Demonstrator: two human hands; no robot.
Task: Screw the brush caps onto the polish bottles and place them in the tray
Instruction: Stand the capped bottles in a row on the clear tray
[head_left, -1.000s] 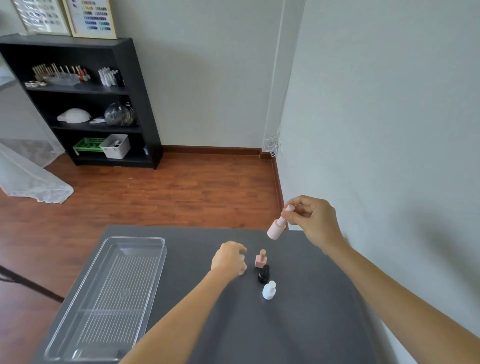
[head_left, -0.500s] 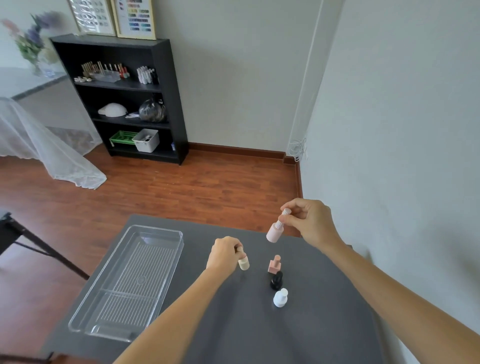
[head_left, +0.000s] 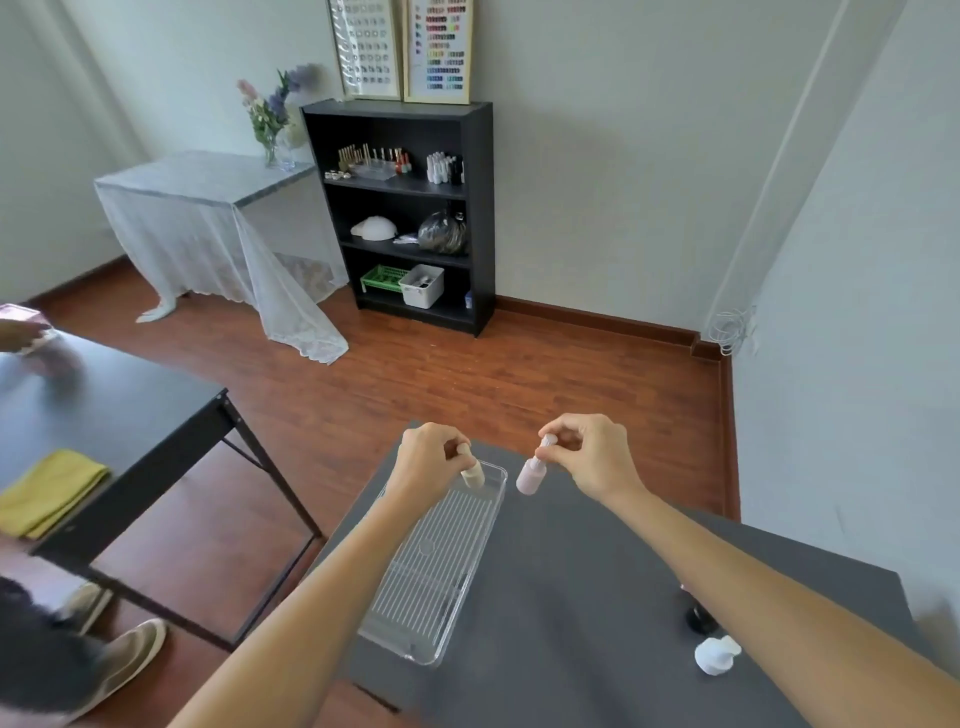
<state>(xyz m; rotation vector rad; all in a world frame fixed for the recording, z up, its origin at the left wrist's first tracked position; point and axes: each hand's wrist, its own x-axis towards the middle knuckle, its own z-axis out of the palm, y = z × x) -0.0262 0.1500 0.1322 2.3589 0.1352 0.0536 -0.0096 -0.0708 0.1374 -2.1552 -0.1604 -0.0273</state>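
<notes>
My left hand (head_left: 428, 457) grips a beige polish bottle (head_left: 473, 475) by its cap, hanging over the far end of the clear plastic tray (head_left: 441, 613). Just right of the tray's far corner, my right hand (head_left: 592, 454) holds a pale pink polish bottle (head_left: 531, 475) by its cap, above the grey table (head_left: 571, 623). Nothing lies in the tray. A white bottle (head_left: 716, 656) and a black bottle (head_left: 698, 618) stand on the table at the right, partly hidden behind my right forearm.
A black table (head_left: 130, 415) with a yellow cloth (head_left: 49, 491) stands to the left, another person's hand (head_left: 21, 332) and shoes (head_left: 124, 654) beside it. A black shelf unit (head_left: 410, 208) stands at the far wall, a lace-covered table (head_left: 208, 208) next to it.
My head has turned left, shifting the view. My left hand lifted the beige bottle and carried it over the tray. My right hand moved left with the pink bottle toward the tray.
</notes>
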